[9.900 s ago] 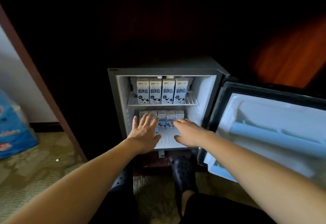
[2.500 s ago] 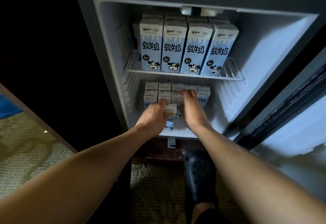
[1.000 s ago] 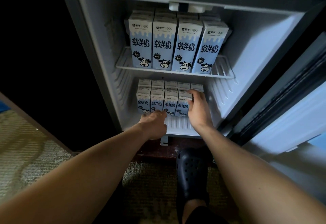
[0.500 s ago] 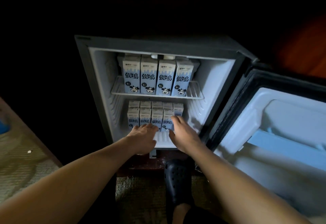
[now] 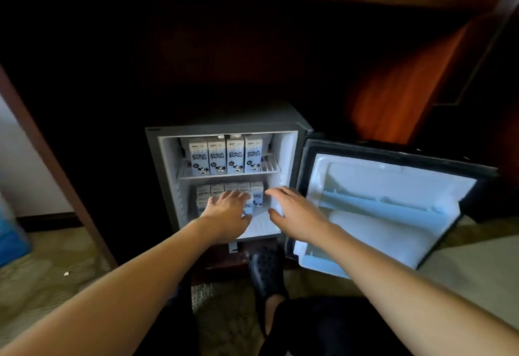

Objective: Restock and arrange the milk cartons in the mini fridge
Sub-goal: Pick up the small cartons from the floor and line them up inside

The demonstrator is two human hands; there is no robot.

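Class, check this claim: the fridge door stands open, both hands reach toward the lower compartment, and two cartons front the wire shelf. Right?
Not quite. The head view shows four milk cartons in the front row on the wire shelf, not two. The fridge door does stand open, and the left hand and right hand do reach toward the lower compartment.

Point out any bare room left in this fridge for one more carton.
Bare floor lies in front of the lower cartons, toward the right wall; the right hand hovers beside it. A narrow strip of wire shelf shows right of the upper cartons. The lower left is crowded, under the left hand.
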